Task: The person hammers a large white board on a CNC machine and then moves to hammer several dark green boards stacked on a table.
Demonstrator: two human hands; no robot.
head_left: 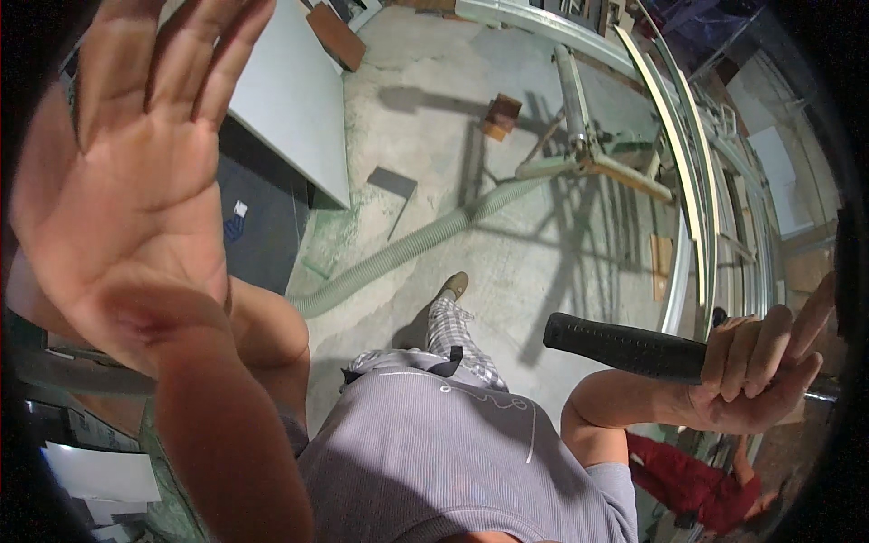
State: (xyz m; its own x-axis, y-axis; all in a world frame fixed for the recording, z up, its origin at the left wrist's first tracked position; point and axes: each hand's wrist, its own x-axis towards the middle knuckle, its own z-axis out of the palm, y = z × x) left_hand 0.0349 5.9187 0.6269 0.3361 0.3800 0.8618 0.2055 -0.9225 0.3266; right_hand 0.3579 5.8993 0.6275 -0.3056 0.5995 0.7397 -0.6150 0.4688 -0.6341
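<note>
At the left, close up, a spread palm [136, 217] faces me with its fingers pointing up and nothing in it. Its forearm rises from the lower edge and crosses in front of the bent arm that leaves my left sleeve; whose palm it is, I cannot tell. My left arm [272, 330] shows at the elbow, while the hand beyond it is mostly covered. On the right, my right hand [756, 366] grips a tool with a black textured handle [625, 348]. A bit of shiny metal shaft shows past my fingers; the tool's head is out of sight.
A ribbed grey-green hose [407, 244] crosses the concrete floor toward a metal stand [575, 109]. Long metal profiles [679, 163] lean at the right. A pale panel [299, 109] stands at upper left. A person in red [697, 480] is at lower right. A small brown block [502, 118] lies ahead.
</note>
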